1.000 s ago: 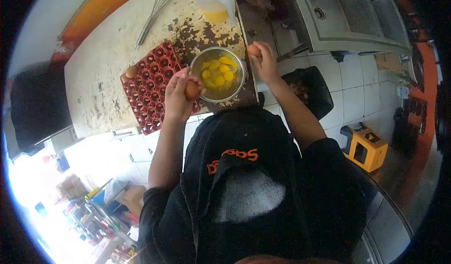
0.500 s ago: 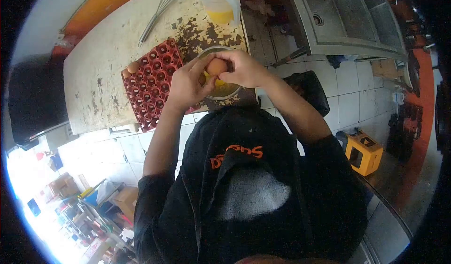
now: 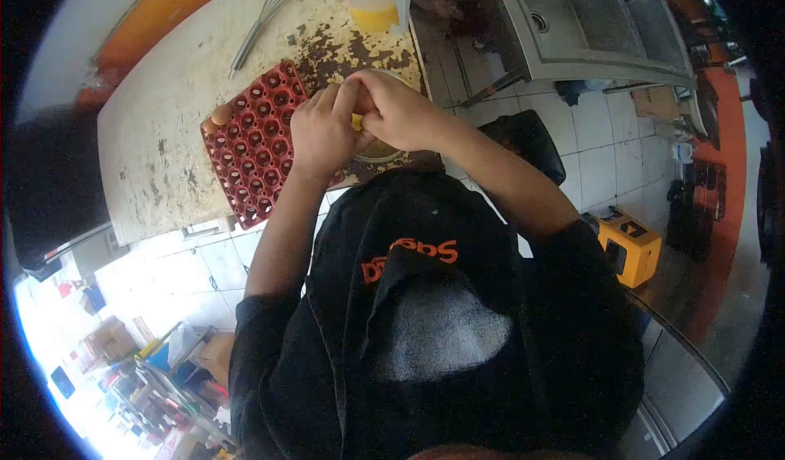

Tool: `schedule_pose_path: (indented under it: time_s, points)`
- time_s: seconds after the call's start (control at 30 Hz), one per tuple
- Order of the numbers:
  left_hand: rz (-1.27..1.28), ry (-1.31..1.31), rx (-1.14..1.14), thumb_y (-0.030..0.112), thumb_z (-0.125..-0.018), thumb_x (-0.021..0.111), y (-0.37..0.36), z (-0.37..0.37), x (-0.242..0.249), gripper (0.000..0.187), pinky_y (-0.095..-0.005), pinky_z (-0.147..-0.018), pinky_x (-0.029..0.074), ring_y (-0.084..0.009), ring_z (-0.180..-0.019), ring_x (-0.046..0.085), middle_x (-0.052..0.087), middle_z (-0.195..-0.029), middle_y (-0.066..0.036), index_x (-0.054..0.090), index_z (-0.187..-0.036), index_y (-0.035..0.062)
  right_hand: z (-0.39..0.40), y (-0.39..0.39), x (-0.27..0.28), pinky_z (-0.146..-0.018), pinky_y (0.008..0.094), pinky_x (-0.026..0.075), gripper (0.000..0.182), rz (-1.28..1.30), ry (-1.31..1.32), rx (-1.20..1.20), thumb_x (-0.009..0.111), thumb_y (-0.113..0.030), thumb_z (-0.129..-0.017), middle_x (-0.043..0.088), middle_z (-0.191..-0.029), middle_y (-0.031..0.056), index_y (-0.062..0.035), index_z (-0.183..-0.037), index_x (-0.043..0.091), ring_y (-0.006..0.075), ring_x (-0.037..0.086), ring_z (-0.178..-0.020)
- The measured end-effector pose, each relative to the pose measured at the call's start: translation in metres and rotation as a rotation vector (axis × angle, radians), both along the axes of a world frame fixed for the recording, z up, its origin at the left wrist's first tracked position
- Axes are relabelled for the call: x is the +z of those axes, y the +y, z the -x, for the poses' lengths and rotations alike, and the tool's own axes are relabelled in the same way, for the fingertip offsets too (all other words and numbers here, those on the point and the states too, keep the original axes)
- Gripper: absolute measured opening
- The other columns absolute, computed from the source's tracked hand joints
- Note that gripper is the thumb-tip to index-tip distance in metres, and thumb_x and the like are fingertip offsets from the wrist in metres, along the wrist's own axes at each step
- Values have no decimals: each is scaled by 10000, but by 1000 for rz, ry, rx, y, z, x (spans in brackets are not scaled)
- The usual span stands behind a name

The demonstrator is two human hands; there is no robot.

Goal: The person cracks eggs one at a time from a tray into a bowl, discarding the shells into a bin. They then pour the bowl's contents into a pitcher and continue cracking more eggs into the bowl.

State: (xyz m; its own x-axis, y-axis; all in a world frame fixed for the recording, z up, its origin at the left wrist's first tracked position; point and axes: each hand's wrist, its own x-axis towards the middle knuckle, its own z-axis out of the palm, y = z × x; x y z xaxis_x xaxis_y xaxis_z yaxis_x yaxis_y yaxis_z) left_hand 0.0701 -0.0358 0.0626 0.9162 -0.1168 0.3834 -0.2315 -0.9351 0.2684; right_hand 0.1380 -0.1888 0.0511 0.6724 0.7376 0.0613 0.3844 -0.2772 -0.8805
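Note:
My left hand [image 3: 325,133] and my right hand [image 3: 399,116] meet above a round bowl [image 3: 381,159], fingers curled and pressed together. Between them is the egg seen in the earlier view; their fingers now cover it, so whether its shell is whole cannot be made out. A bit of yellow egg [image 3: 357,121] shows in the gap below the fingers. Just left of the left hand lies a red egg tray [image 3: 260,156], mostly bare cups, with brown eggs [image 3: 222,115] at its far left corner.
A clear pitcher [image 3: 373,10] holding yellow liquid and a wire whisk [image 3: 263,25] are at the back of the worn table [image 3: 155,133]. A metal sink [image 3: 564,35] stands to the right. On the floor are a black container [image 3: 531,145] and a yellow box [image 3: 630,249].
My hands have closed in over the egg, which was plainly visible between the fingertips before. The whole view has shifted slightly, with the table things appearing further up and left.

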Motion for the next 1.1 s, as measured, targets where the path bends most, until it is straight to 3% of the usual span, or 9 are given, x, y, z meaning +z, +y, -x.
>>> schedule_pose_path:
  time_s: [0.23,0.43,0.6,0.7,0.77,0.8,0.83,0.97,1.1]
  points:
    - [-25,15,-59,216,-688,710,18,-1,10,462,-395,-678,542,-286,-779,665,645,-854,-77,609,-1126,107,1,-2,2,-943,456,466,442,-8,-211,-45,607,-66,-767,585,-1118,248,38,-1187,514,427,567,-1072]
    - [-33,-12,-254,147,-676,718,23,-3,18,485,-392,-687,553,-288,-801,665,642,-1002,-82,619,-1149,109,-6,-19,2,-990,408,464,603,49,-245,57,631,-50,-779,588,-1181,206,15,-1356,468,342,585,-1125]
    - [120,23,-377,185,-706,764,-4,1,14,515,-382,-695,557,-284,-792,657,626,-1050,-107,619,-1196,119,5,-58,-1,-898,332,501,473,-29,376,-37,701,-157,-825,652,-1100,155,35,-1235,565,204,636,-986]
    - [447,297,-211,242,-825,729,-22,9,-1,443,-324,-659,541,-187,-734,659,639,-986,-67,600,-1221,89,13,-129,-14,-870,343,514,433,70,439,-257,696,-154,-846,665,-1038,145,32,-1219,579,202,642,-942]
    - [1371,495,-192,221,-928,647,-32,13,-37,329,-274,-602,506,-115,-657,602,625,-975,-33,602,-1197,37,26,-167,7,-953,389,481,606,483,104,-382,747,-223,-814,585,-1227,226,21,-1313,506,296,604,-1110]
    - [1459,611,-114,261,-964,581,-35,12,-39,336,-288,-713,498,-122,-776,592,623,-974,-25,592,-1207,28,32,-181,7,-986,406,464,682,636,-120,-445,766,-249,-800,542,-1302,249,17,-1354,471,327,576,-1174]
    - [1548,725,-31,300,-1000,516,-38,12,-41,361,-302,-824,491,-129,-895,583,622,-974,-16,583,-1216,19,34,-203,-25,-1026,425,431,805,563,-143,-516,780,-284,-782,472,-1383,255,11,-1424,395,363,528,-1232]
    - [1953,713,-149,528,-1015,370,-70,10,-62,599,-319,-899,474,-172,-1032,552,555,-1166,-83,500,-1303,20,49,-139,-14,-1019,395,442,705,-3,515,-337,686,-197,-882,489,-1380,200,15,-1461,346,301,543,-1215]
    - [1911,571,-318,626,-986,324,-85,13,-55,755,-376,-995,419,-229,-1177,474,436,-1324,-124,313,-1450,30,57,-77,-28,-1001,369,455,564,-310,363,-317,604,-230,-973,496,-1372,160,8,-1433,378,229,555,-1184]
